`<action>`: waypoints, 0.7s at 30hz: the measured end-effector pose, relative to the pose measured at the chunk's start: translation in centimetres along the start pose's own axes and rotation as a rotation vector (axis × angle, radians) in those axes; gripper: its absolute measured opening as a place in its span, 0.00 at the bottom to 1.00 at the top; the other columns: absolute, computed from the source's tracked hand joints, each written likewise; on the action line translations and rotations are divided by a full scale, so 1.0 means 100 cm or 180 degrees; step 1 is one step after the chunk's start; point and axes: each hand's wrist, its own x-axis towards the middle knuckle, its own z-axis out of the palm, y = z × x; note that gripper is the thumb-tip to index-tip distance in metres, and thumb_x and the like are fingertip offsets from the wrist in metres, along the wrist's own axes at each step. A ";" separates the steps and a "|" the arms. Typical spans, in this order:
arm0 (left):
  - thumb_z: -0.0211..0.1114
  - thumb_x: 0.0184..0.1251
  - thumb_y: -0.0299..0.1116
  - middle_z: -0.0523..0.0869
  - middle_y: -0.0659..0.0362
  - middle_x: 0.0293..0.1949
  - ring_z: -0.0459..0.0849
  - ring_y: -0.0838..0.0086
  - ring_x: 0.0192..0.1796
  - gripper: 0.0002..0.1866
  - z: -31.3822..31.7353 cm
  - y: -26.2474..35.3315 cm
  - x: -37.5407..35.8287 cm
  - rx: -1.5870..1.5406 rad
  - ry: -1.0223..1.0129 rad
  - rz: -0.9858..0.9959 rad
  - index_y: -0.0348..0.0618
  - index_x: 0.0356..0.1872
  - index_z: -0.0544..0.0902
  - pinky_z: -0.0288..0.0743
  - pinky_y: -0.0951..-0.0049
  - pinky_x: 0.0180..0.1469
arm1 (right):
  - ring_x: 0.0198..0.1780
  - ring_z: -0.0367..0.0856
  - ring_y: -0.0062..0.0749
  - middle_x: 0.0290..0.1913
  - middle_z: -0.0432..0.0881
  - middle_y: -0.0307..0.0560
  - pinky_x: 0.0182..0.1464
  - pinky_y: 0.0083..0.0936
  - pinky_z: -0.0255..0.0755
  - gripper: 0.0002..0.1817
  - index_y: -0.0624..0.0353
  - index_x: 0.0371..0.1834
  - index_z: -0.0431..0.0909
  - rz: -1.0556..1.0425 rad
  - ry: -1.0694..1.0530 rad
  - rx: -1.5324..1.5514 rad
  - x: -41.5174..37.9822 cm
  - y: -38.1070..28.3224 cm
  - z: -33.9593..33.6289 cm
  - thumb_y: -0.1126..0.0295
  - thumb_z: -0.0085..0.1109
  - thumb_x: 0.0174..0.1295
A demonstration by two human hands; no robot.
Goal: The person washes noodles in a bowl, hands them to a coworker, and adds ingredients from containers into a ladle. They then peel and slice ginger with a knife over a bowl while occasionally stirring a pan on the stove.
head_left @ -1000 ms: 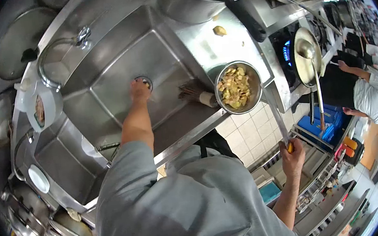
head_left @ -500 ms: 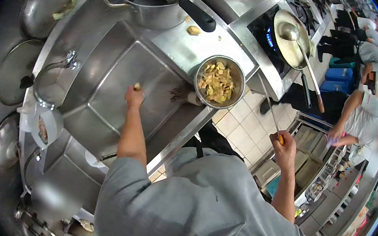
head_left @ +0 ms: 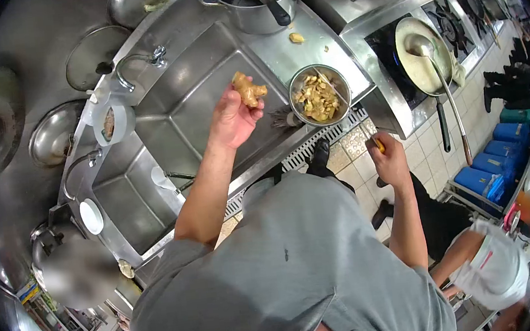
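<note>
Over the large sink basin (head_left: 192,86), my left hand (head_left: 232,118) is raised with the palm turned up. Its fingers close on a knobbly piece of ginger root (head_left: 249,91). My right hand (head_left: 392,164), to the right of my body, grips a knife by its orange handle (head_left: 379,146). The thin blade points up and left, and its far end overlaps a metal bowl (head_left: 347,106) in this view. Cut ginger pieces (head_left: 315,101) fill much of that bowl, which stands at the counter's edge. Beside the bowl, at the sink rim, lies a bristle brush (head_left: 283,119).
A large pot (head_left: 262,16) stands on the steel counter (head_left: 282,54), near a loose ginger piece (head_left: 296,37). On the stove to the right sits a wok (head_left: 411,66) with a ladle (head_left: 439,73). A co-worker (head_left: 492,264) stands at lower right.
My left hand has come up from the sink towards me, bringing the ginger into fuller view. The knife has tilted further left, over the bowl. My whole view has shifted.
</note>
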 end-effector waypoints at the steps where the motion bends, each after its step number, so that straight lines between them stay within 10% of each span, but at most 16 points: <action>1: 0.68 0.68 0.58 0.85 0.59 0.49 0.85 0.72 0.44 0.32 0.009 -0.003 -0.002 -0.0251 0.0161 -0.0124 0.50 0.66 0.75 0.82 0.74 0.42 | 0.26 0.71 0.36 0.24 0.75 0.55 0.32 0.34 0.69 0.10 0.67 0.36 0.78 -0.0150 -0.0063 0.0117 0.003 -0.001 0.000 0.69 0.63 0.66; 9: 0.61 0.68 0.65 0.82 0.62 0.46 0.76 0.79 0.37 0.34 0.072 -0.016 -0.005 -0.0802 0.0069 -0.0451 0.54 0.66 0.75 0.69 0.78 0.35 | 0.27 0.75 0.42 0.24 0.77 0.57 0.33 0.35 0.70 0.09 0.68 0.37 0.81 -0.0283 -0.0393 0.0481 0.001 -0.010 -0.002 0.70 0.60 0.67; 10: 0.61 0.72 0.60 0.83 0.62 0.45 0.76 0.78 0.37 0.29 0.078 -0.018 -0.005 -0.0788 0.0115 -0.0438 0.54 0.64 0.77 0.70 0.76 0.35 | 0.23 0.69 0.20 0.21 0.72 0.37 0.27 0.26 0.66 0.15 0.67 0.33 0.78 -0.0519 -0.0358 0.0552 0.000 -0.011 0.001 0.65 0.59 0.74; 17: 0.57 0.81 0.42 0.82 0.60 0.40 0.72 0.77 0.29 0.12 0.093 -0.023 -0.003 -0.0342 -0.0079 -0.0743 0.51 0.55 0.80 0.66 0.77 0.31 | 0.26 0.79 0.18 0.28 0.82 0.40 0.30 0.20 0.76 0.14 0.67 0.50 0.79 -0.0421 -0.0403 0.1515 -0.028 -0.082 0.004 0.65 0.55 0.78; 21: 0.54 0.81 0.45 0.81 0.60 0.36 0.71 0.76 0.26 0.13 0.110 -0.020 -0.003 -0.0254 -0.0365 -0.0560 0.50 0.52 0.81 0.65 0.74 0.28 | 0.24 0.83 0.27 0.25 0.83 0.49 0.28 0.27 0.75 0.10 0.64 0.40 0.73 -0.0810 -0.0139 0.1412 -0.031 -0.109 0.013 0.68 0.60 0.75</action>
